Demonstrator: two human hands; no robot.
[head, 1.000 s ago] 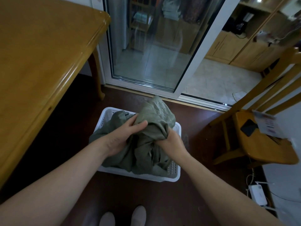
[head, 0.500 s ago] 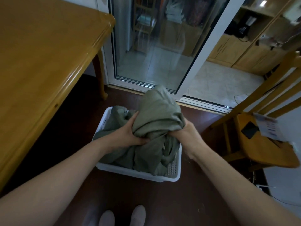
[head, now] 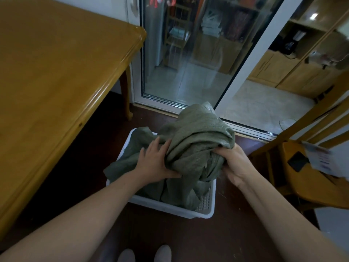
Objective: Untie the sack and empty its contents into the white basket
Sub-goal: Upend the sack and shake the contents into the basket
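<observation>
Both forearms come up from the bottom corners, bare to the frame edge, no sleeves showing. Left hand [head: 156,163] and right hand [head: 234,163] w/o gloves, rings or watch. Nails short, unpainted. Bottom centre: two pale grey toe caps [head: 144,253], slippers or socks, can't tell which.

Your view is dim indoors, with most light coming through the glass door [head: 190,59] ahead, where pale streaky reflections wash over the pane. A glossy sheen runs along the wooden table [head: 56,76] edge at left. The floor [head: 75,148] under it sinks into deep shadow. Wide-angle bending curves the door frame and stretches your forearms at the bottom corners. The paper [head: 321,159] at right is smeared by blur.
</observation>
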